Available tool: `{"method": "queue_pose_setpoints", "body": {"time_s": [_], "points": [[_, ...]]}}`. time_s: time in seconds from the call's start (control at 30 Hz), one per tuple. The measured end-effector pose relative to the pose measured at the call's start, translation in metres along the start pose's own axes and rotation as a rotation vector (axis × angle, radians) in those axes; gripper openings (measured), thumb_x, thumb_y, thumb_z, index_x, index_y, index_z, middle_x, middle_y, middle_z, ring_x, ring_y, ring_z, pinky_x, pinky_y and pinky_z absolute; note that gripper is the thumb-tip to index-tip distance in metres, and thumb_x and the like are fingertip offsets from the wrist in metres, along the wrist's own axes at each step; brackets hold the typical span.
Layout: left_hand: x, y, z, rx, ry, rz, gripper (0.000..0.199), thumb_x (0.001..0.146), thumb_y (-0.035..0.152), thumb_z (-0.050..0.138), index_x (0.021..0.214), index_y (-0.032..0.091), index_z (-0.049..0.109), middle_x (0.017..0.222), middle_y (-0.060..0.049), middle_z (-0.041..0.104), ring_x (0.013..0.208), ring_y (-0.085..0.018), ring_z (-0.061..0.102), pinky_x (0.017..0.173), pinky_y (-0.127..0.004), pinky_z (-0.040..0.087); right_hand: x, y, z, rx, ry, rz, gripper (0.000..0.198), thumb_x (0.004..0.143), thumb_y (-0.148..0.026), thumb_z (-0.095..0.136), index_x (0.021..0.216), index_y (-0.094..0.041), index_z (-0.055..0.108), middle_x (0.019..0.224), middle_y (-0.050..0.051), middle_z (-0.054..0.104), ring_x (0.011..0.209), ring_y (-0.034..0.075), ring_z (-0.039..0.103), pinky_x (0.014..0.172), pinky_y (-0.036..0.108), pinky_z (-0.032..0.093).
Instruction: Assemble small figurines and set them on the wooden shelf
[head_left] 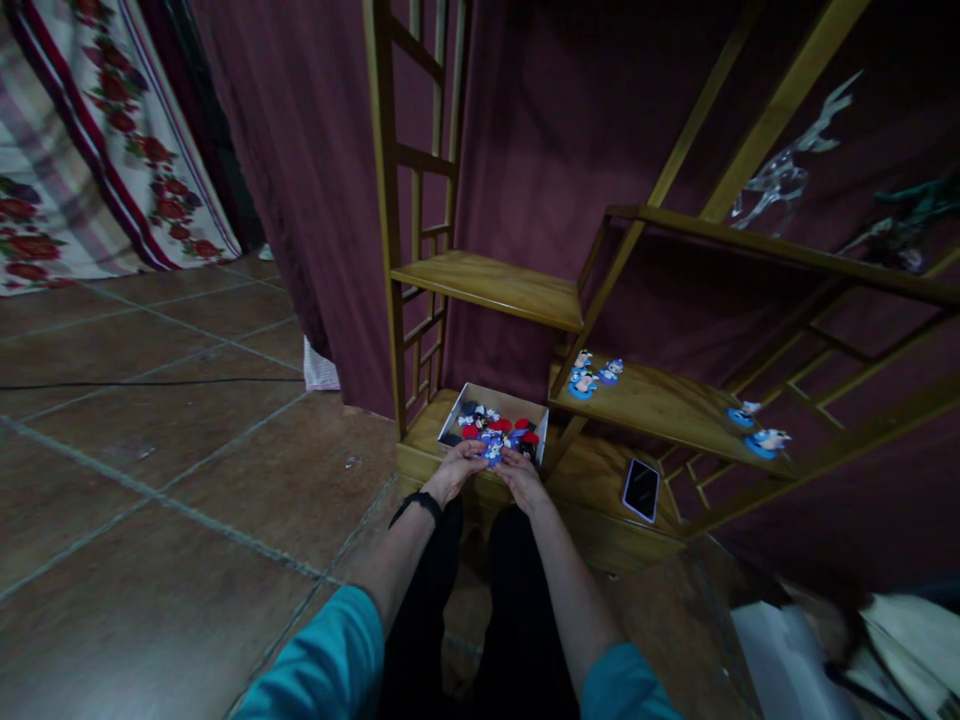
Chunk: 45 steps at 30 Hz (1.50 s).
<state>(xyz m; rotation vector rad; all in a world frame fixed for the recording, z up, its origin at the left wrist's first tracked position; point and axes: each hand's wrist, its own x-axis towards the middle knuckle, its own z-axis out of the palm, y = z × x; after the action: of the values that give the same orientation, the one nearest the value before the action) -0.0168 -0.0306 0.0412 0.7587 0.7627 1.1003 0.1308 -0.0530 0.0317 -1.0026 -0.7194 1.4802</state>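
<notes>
Between my two hands, just over the near edge of a shallow white box (541,440), is a small purple-and-white figurine (493,452). The fingers of my left hand (454,472) pinch it from the left. On its other side, the fingers of my right hand (523,477) hold it too. Several more small figurines lie jumbled in the box, some with red bases (499,426), others dark or blue. The box stands on the low wooden shelf at the left.
On the middle shelf (652,405), several blue-based figurines (582,385) stand at the left and two more (766,442) at the right. A phone (641,490) lies on the lower shelf. Higher up is a clear deer-like ornament (780,185). A black cable (150,385) crosses the tiled floor.
</notes>
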Motion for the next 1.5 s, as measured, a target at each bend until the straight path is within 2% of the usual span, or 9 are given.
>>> {"method": "queue_pose_setpoints", "body": {"time_s": [0.43, 1.0, 1.3, 1.5], "points": [[-0.005, 0.010, 0.002, -0.010, 0.012, -0.115, 0.026, 0.067, 0.008, 0.067, 0.092, 0.015, 0.065, 0.083, -0.006, 0.067, 0.073, -0.012, 0.062, 0.069, -0.023, 0.049, -0.001, -0.005, 0.004, -0.041, -0.050, -0.008, 0.049, 0.049, -0.013, 0.075, 0.096, -0.021, 0.063, 0.091, 0.002, 0.068, 0.089, 0.017, 0.062, 0.082, 0.032, 0.046], [-0.002, 0.008, 0.001, 0.024, 0.082, -0.149, 0.023, 0.068, 0.009, 0.067, 0.090, 0.015, 0.065, 0.079, -0.005, 0.067, 0.066, -0.010, 0.062, 0.064, -0.021, 0.048, -0.005, -0.011, 0.005, -0.050, -0.085, 0.018, 0.051, 0.048, -0.013, 0.075, 0.097, -0.021, 0.065, 0.097, 0.003, 0.068, 0.093, 0.019, 0.062, 0.084, 0.033, 0.045], [-0.001, 0.006, 0.002, -0.037, 0.115, -0.167, 0.012, 0.071, 0.010, 0.065, 0.082, 0.013, 0.064, 0.067, -0.004, 0.065, 0.054, -0.007, 0.058, 0.056, -0.017, 0.047, -0.009, -0.014, 0.007, -0.012, -0.081, 0.025, 0.042, 0.053, -0.019, 0.076, 0.094, -0.019, 0.066, 0.096, 0.005, 0.068, 0.093, 0.020, 0.062, 0.086, 0.035, 0.046], [0.000, 0.005, 0.003, -0.067, 0.122, -0.165, 0.008, 0.070, 0.009, 0.066, 0.075, 0.012, 0.061, 0.066, -0.003, 0.064, 0.056, -0.007, 0.060, 0.058, -0.017, 0.049, -0.010, -0.013, 0.006, 0.003, -0.103, 0.021, 0.043, 0.054, -0.017, 0.076, 0.096, -0.019, 0.065, 0.091, 0.003, 0.069, 0.092, 0.018, 0.063, 0.088, 0.035, 0.045]]}}
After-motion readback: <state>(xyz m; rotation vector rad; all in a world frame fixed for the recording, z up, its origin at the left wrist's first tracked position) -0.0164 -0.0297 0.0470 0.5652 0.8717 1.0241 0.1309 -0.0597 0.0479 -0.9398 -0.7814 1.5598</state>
